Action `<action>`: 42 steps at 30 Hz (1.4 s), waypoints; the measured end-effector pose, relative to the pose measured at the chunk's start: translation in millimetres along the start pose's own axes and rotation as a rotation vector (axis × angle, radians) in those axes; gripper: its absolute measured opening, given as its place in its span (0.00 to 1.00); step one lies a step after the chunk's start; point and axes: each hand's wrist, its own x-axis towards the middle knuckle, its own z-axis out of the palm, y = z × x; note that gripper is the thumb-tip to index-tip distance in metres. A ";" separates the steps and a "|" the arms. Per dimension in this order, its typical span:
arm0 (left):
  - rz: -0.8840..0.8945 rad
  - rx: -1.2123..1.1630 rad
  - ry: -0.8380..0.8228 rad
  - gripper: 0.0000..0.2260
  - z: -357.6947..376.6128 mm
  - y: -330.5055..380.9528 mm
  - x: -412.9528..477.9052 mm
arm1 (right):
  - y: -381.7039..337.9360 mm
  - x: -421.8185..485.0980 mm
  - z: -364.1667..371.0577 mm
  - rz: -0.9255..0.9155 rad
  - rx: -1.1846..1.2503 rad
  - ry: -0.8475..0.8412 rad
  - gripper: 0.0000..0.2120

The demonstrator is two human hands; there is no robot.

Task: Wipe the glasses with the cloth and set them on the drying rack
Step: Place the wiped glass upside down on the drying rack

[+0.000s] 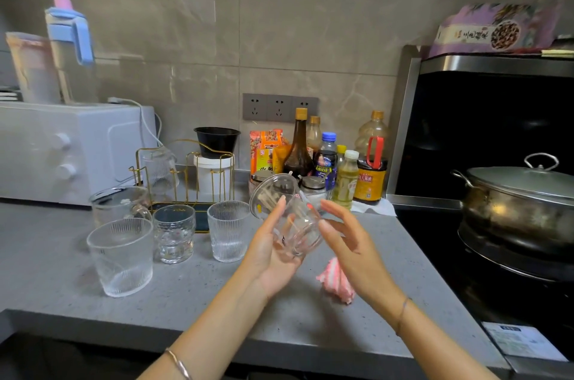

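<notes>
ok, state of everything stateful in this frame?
held glass: tilted, mouth up-left, gripped by left hand
right hand: open, beside held glass
cloth: crumpled on counter, in neither hand
drying rack: holds one glass
rack glass: inverted
four counter glasses: upright, not racked
pot: lidded

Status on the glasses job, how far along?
Done: one racked glass sits on the rack. In hand: the left hand holds a tilted glass, the right hand is open beside it, and the cloth lies on the counter, so I can't tell if it's wiped. Left: four counter glasses stand before the rack.
</notes>
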 end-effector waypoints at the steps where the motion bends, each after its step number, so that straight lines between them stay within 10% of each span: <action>1: 0.017 0.031 0.002 0.21 1.8 2.8 -0.5 | -6.9 -3.2 5.3 -0.045 -0.003 -0.031 0.25; 7: 0.061 0.040 0.020 0.33 3.1 21.7 -7.0 | -30.3 2.5 26.1 -0.193 -0.069 0.032 0.36; 21: 0.100 0.288 -0.002 0.41 -32.2 149.5 -22.7 | -77.0 96.5 63.3 -0.127 0.163 0.084 0.19; 31: 0.720 1.454 0.386 0.28 -89.8 263.7 27.5 | -106.5 237.3 110.4 -0.137 -0.107 -0.009 0.29; 34: 0.698 1.695 0.452 0.27 -121.1 296.7 57.4 | -110.5 280.1 128.1 -0.139 -0.270 -0.069 0.46; 42: 0.545 1.921 0.421 0.32 -162.3 312.8 111.1 | -90.2 364.8 179.1 -0.173 -0.611 -0.184 0.38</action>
